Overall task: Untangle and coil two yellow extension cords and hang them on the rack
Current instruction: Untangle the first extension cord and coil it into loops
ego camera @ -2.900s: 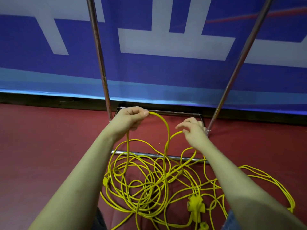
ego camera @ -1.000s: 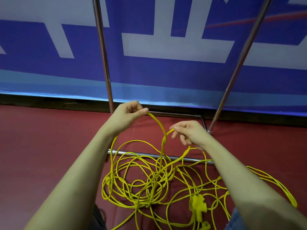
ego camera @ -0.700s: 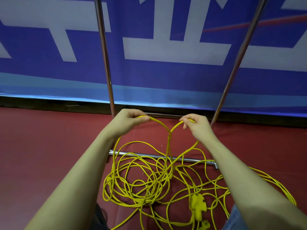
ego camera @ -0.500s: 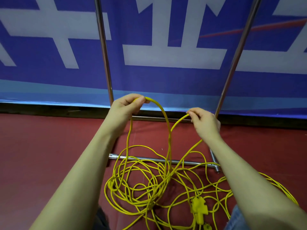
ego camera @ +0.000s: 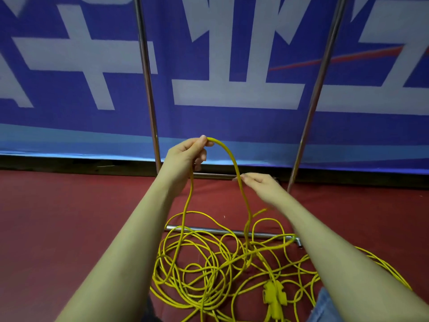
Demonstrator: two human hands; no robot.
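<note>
The left hand (ego camera: pixel 185 154) is up high. Its thumb and fingers pinch the top of a loop of yellow cord (ego camera: pixel 234 163). One side of the loop drops straight down from the hand. The other side bends over to the right and runs down past the right hand (ego camera: pixel 262 184). That hand is blurry. Its fingertips sit right at the cord, but I cannot tell if they hold it. Below, the rest of the yellow cords lie in a messy pile (ego camera: pixel 209 268) on the red floor (ego camera: pixel 69 217), with a yellow plug (ego camera: pixel 274 296) at the right. The pile lies across the bottom bar of the metal rack (ego camera: pixel 148 77). Behind stands a blue and white banner (ego camera: pixel 232 94).
</note>
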